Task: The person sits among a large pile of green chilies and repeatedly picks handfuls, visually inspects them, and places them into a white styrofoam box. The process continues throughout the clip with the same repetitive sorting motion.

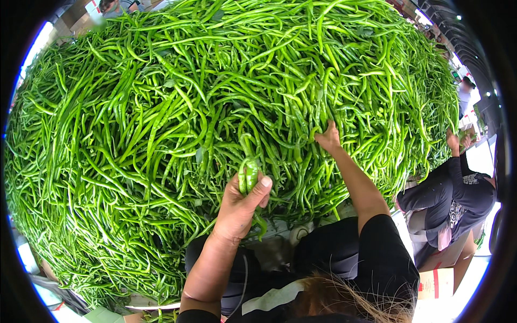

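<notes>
A huge heap of long green chili peppers (161, 124) spreads across most of the view in front of me. My left hand (240, 204) is raised over the near edge of the heap, closed around a few green chili peppers (249, 175) whose curled ends stick up above the thumb. Farther out and to the right, my right hand (328, 139) reaches into the heap. Its thumb and fingers close on a green chili pepper (316, 132) at the surface, with some fingertips hidden among the peppers.
At the right edge a person in dark clothes (452, 194) sits close to the heap, one hand (453, 141) at its side. More people are partly visible at the far right and upper left. A cardboard box (437, 282) stands at the lower right. My knees are against the heap's near side.
</notes>
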Available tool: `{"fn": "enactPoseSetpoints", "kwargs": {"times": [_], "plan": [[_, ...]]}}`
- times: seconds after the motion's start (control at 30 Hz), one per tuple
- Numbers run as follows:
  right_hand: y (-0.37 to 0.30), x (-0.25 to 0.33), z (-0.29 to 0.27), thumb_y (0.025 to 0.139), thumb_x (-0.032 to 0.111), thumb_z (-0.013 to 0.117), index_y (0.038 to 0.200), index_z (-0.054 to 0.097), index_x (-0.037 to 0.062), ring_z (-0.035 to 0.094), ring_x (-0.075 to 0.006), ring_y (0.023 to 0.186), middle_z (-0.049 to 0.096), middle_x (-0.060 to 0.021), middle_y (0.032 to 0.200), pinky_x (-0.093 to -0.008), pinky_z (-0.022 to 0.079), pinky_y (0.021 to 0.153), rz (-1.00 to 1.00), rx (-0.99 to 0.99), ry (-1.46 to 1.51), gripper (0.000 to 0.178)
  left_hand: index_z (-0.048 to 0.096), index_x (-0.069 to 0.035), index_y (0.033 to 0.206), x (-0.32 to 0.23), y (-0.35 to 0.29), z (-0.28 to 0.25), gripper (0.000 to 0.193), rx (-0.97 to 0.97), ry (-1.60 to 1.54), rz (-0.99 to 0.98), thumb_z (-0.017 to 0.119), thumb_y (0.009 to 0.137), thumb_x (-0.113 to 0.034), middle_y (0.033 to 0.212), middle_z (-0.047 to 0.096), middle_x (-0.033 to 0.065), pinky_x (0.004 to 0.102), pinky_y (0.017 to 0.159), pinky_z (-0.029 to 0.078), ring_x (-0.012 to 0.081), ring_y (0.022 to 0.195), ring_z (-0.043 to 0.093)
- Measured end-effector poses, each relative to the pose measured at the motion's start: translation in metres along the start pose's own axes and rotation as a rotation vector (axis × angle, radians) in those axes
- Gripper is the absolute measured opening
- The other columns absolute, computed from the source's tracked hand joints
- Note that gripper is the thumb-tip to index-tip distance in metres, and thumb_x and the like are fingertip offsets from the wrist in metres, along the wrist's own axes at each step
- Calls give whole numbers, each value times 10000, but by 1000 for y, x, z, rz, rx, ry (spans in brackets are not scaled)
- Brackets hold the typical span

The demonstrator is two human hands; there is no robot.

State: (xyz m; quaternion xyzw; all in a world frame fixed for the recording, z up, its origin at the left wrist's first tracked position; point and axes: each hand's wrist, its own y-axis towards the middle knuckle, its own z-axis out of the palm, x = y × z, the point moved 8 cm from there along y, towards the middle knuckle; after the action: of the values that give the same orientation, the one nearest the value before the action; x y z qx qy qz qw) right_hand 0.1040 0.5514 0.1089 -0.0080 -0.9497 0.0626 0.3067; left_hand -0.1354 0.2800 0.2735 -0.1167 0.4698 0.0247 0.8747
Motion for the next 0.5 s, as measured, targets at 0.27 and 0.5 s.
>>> {"fn": "enactPoseSetpoints", "kwargs": {"times": [0.27, 0.5], "plan": [[23, 1, -8, 683, 214, 700, 1314, 202, 49, 435, -328, 1189, 456, -162, 1247, -490, 301, 998, 51, 35, -141, 821, 549, -75, 801, 8, 3, 6, 136, 3, 15, -41, 637, 859, -162, 659, 506, -6, 227, 547, 352, 91, 585, 437], [-50, 28, -8, 686, 62, 668, 1368, 120, -20, 408, -425, 1182, 349, -290, 1313, -416, 374, 987, -250, -184, -74, 879, 513, -95, 759, 2, -2, 10, 172, 55, 41, -26, 629, 866, -165, 624, 470, -23, 227, 540, 331, 84, 563, 413]]}}
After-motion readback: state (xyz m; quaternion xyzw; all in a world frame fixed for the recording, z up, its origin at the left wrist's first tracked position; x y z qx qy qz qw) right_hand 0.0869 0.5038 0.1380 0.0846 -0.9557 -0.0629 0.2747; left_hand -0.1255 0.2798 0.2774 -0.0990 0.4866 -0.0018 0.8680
